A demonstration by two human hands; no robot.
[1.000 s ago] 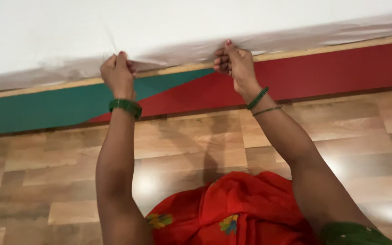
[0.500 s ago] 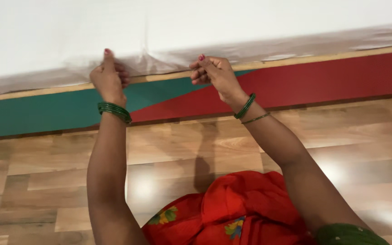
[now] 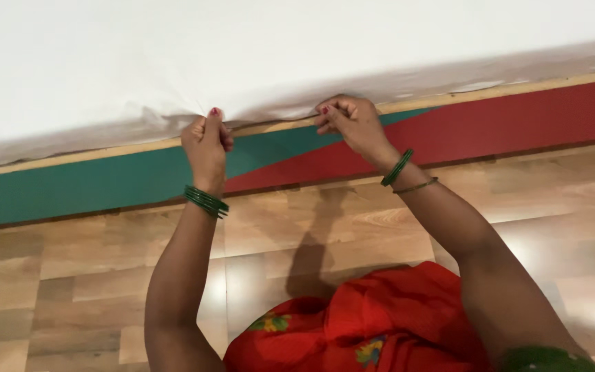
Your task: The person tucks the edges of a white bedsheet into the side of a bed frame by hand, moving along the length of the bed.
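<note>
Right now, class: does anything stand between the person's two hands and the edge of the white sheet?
Nothing visible does. The left hand and the right hand both already pinch the white sheet at its lower edge, just above the green and red bed frame.

**Open floor below, bed edge blocks above**

Below the fingers (image 3: 209, 124) the wooden floor (image 3: 77, 275) lies open on both sides. Just above them the white sheet (image 3: 242, 55) and the bed frame (image 3: 91, 179) block the way.

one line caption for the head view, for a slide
Left hand and right hand pinch a white sheet at the bed edge.
</note>
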